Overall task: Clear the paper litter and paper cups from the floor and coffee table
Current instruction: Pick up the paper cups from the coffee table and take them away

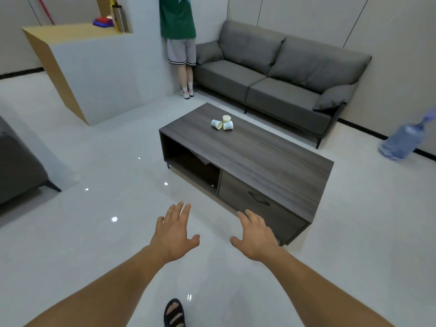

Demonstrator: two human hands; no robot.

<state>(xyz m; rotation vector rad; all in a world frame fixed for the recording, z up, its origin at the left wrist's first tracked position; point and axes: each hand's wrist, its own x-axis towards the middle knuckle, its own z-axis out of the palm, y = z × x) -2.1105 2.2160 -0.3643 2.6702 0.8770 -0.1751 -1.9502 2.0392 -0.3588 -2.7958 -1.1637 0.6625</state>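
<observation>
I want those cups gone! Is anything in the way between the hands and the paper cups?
Nothing visible. The left hand and right hand hover open over the floor, and only the bare top of the coffee table lies before the three paper cups.

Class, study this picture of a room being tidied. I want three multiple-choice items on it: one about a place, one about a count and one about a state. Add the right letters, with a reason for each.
1. Where are the paper cups?
A. on the grey sofa
B. on top of the coffee table
C. on the floor

2. How many paper cups are there?
A. two
B. three
C. five

3. How are the person's left hand and right hand?
A. both open and empty
B. each holding a cup
C. both clenched in fists

Answers:
1 B: the cups sit on the wood-grain top, toward its far end.
2 B: three white cups sit close together in one group.
3 A: the fingers of both hands are spread and hold nothing.
</observation>
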